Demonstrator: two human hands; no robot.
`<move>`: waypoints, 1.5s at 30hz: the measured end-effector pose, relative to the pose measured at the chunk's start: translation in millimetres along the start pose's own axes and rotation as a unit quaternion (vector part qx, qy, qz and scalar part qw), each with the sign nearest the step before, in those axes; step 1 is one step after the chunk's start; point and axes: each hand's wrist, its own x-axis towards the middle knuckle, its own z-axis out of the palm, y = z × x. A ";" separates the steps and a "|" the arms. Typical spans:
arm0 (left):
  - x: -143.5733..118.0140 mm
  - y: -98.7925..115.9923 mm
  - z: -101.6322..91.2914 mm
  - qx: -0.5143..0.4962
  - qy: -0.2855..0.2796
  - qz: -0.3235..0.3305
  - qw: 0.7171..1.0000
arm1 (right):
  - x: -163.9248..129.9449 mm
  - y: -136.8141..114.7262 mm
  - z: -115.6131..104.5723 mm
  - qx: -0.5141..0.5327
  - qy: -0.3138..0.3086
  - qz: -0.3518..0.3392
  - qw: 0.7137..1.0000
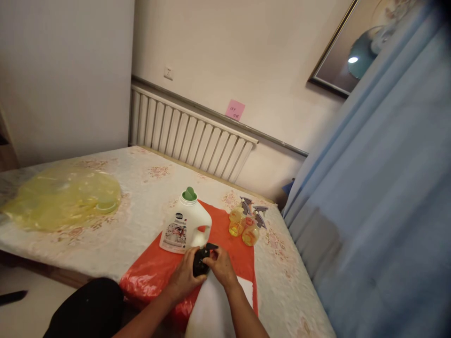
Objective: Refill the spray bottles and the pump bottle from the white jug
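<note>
My left hand (185,274) is wrapped round a small dark bottle (200,264) with a black pump-like top (211,246). At the bottle's top, my right hand (222,267) has its fingers closed on the black part; the exact grip is partly hidden. Just beyond my hands stands a white detergent jug (183,225), upright, with a green spout in its uncovered mouth. It rests on a red plastic sheet or bag (151,267). Several clear spray bottles with yellow liquid (250,234) and grey trigger heads stand to the right.
A yellow plastic bag (52,199) lies at the left on the flowered cover (137,183), with a green cap (105,206) at it. White material (211,310) lies below my forearms. A radiator (190,134) lines the wall, and a blue curtain (380,188) hangs on the right.
</note>
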 end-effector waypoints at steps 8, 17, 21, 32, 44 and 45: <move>-0.2 -0.8 -0.3 0.003 -0.008 0.002 1.000 | -0.8 0.8 0.4 0.025 -0.001 0.004 1.000; -0.2 -0.8 0.8 -0.001 0.000 0.001 1.000 | -1.6 1.2 10.5 0.003 0.037 0.033 0.999; -0.1 1.9 -1.0 0.000 0.001 0.000 1.000 | -2.1 2.3 7.8 0.012 0.019 0.027 0.999; 0.2 -2.0 0.9 0.010 -0.007 0.004 1.000 | -3.3 0.3 16.2 -0.010 0.069 0.028 0.997; 0.3 -3.6 1.5 0.009 -0.006 0.005 1.000 | -4.6 9.4 17.8 -0.023 0.073 0.024 0.997; 0.5 -4.0 1.5 0.009 -0.004 0.006 1.000 | -4.6 10.2 20.8 -0.027 0.084 0.027 0.996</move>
